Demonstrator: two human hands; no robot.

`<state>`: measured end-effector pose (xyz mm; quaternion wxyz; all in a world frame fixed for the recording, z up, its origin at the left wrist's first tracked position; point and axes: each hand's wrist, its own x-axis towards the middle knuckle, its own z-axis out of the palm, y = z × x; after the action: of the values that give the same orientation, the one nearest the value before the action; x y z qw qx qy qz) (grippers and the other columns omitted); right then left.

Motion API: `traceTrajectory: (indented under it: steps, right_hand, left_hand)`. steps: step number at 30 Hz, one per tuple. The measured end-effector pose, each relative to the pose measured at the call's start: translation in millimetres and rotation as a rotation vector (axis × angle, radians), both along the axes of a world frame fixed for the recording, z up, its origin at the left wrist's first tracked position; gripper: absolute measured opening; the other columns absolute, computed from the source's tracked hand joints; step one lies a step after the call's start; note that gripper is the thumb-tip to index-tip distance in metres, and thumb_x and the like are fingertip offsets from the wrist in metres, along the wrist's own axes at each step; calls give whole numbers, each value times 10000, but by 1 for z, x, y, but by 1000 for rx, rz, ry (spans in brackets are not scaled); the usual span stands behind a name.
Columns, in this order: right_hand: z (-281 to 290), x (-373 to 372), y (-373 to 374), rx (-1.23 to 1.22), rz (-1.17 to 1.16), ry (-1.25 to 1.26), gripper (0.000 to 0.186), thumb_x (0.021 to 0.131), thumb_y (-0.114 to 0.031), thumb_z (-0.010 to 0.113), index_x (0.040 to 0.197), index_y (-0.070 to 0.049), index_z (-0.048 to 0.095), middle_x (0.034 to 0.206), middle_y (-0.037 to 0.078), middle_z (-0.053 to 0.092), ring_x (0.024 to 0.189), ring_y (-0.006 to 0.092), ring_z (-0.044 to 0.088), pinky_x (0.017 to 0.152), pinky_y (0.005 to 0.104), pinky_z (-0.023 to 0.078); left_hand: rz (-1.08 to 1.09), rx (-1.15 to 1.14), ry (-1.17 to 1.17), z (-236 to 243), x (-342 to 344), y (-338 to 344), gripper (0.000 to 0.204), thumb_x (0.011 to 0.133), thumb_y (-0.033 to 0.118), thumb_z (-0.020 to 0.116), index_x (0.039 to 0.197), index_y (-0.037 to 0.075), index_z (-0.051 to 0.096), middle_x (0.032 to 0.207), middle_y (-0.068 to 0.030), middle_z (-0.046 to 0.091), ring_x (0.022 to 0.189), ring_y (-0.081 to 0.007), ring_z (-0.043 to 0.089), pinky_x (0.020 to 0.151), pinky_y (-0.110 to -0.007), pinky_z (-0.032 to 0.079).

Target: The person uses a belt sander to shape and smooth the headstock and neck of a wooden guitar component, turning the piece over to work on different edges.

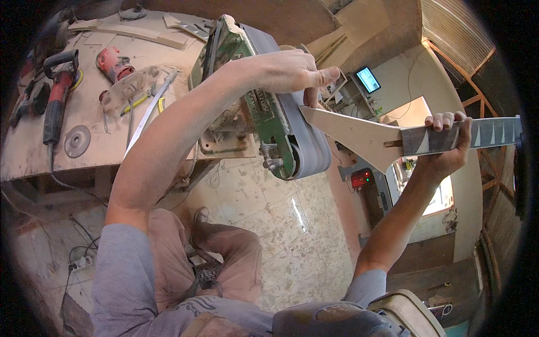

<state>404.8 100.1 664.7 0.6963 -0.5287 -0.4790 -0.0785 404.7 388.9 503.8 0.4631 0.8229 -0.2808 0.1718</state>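
A wooden guitar neck (359, 132) with a pale, pointed headstock and a dark fretboard with light wedge-shaped inlays is held at the right of a green belt sander (264, 112). The headstock's tip lies against or very close to the grey sanding belt (311, 147); exact contact I cannot tell. My left hand (289, 72) reaches over the sander, with a finger down on the headstock's tip and the thumb stretched along above it. The rest of its fingers are partly hidden. Around the fretboard near the headstock, my right hand (449, 140) is closed, fingertips over the upper edge.
On the dusty workbench (33, 151) at left lie a red and black angle grinder (58, 101), another red power tool (114, 64), a round disc (77, 140) and a metal ruler (149, 115). A lit screen (368, 80) stands beyond. Cables (78, 188) hang off the bench.
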Motion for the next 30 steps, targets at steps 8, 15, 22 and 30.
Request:
traceTrajectory:
  steps: [8, 15, 22, 30]
  right_hand:
    - [-1, -6, 8, -17, -42, -3, 263, 1009, -302, 512, 1026, -46, 569, 751, 96, 533, 666, 230, 556, 689, 399, 506]
    - [-4, -8, 12, -24, -92, -35, 239, 1010, -294, 507, 1014, -64, 568, 736, 90, 538, 660, 230, 571, 683, 401, 511]
    - [-3, -7, 13, -28, -89, -30, 232, 1010, -290, 505, 1007, -66, 566, 738, 95, 547, 659, 235, 572, 686, 408, 512]
    - [-2, -11, 18, -22, -127, -15, 221, 1003, -285, 510, 1009, -69, 557, 750, 95, 535, 675, 240, 565, 685, 411, 503]
  left_hand:
    - [-20, -23, -44, -11, 15, 4, 925, 947, 752, 210, 882, 33, 788, 857, -141, 737, 929, -293, 657, 971, -434, 451]
    - [-10, -41, -6, -13, 14, 4, 942, 932, 773, 209, 866, 34, 789, 830, -135, 737, 890, -283, 651, 957, -415, 464]
    - [-8, -72, -8, -17, 14, 4, 934, 932, 774, 219, 867, 39, 791, 824, -134, 735, 842, -282, 640, 938, -407, 470]
    - [-19, -111, -10, -18, 14, 5, 902, 947, 752, 233, 866, 51, 795, 784, -135, 723, 807, -269, 633, 912, -386, 475]
